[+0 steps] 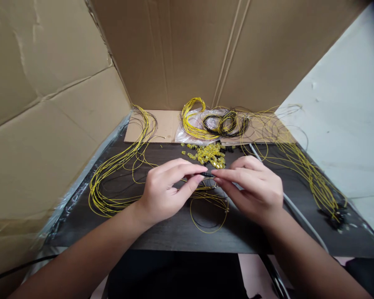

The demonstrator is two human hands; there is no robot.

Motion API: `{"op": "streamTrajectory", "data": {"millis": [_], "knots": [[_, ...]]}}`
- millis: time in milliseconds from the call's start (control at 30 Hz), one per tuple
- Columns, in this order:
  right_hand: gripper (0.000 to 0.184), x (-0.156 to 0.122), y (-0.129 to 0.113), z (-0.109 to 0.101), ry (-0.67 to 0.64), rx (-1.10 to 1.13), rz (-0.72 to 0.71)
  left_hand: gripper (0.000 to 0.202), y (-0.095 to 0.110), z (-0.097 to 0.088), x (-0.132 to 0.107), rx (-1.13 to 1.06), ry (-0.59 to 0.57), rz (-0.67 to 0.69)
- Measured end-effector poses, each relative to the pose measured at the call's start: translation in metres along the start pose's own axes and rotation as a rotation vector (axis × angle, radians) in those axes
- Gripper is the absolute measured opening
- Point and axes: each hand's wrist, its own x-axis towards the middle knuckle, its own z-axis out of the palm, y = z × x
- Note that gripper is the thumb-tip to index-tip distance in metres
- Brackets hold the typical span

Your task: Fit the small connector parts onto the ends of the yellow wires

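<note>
Between my two hands, over the dark table, is a small black cylindrical connector piece (pixel 208 175). My left hand (pixel 171 182) pinches its left end with thumb and forefinger. At the other end, the thumb and forefinger of my right hand (pixel 252 187) close on it too. Just beyond the fingertips lies a pile of small clear-yellow caps (pixel 210 154), with small black pieces (pixel 229 148) beside it. A bundle of yellow and black wires (pixel 102 195) loops on the left and runs beneath my left hand. Its thin wire ends (pixel 210 201) spread out below my fingers.
Coiled yellow wires (pixel 187 124) and black wires (pixel 227 123) lie on a plastic bag at the back. Another wire bundle (pixel 318 182) with black ends is on the right. A grey cable (pixel 302 218) crosses the table (pixel 237 236). Cardboard walls (pixel 190 54) stand behind and left.
</note>
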Motion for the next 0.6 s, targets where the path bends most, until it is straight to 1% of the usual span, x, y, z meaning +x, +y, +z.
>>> {"op": "streamTrajectory", "data": {"millis": [167,267,467,600], "knots": [[0.011,-0.0004,-0.0052,0.0005,-0.001,0.028,0.064,0.023,-0.0005,-0.0017,-0.0001,-0.012,-0.023,0.001],[0.010,0.0006,-0.0079,0.0002,-0.024,0.018,0.081,0.023,-0.0006,-0.0026,-0.0002,-0.050,-0.029,-0.032],[0.015,-0.0031,-0.0031,0.0030,0.020,0.019,-0.029,0.021,0.0021,-0.0035,0.0008,-0.119,-0.057,-0.091],[0.021,-0.0057,-0.0016,0.0031,0.031,-0.001,-0.100,0.023,0.0032,-0.0039,0.0034,-0.151,-0.041,-0.101]]}}
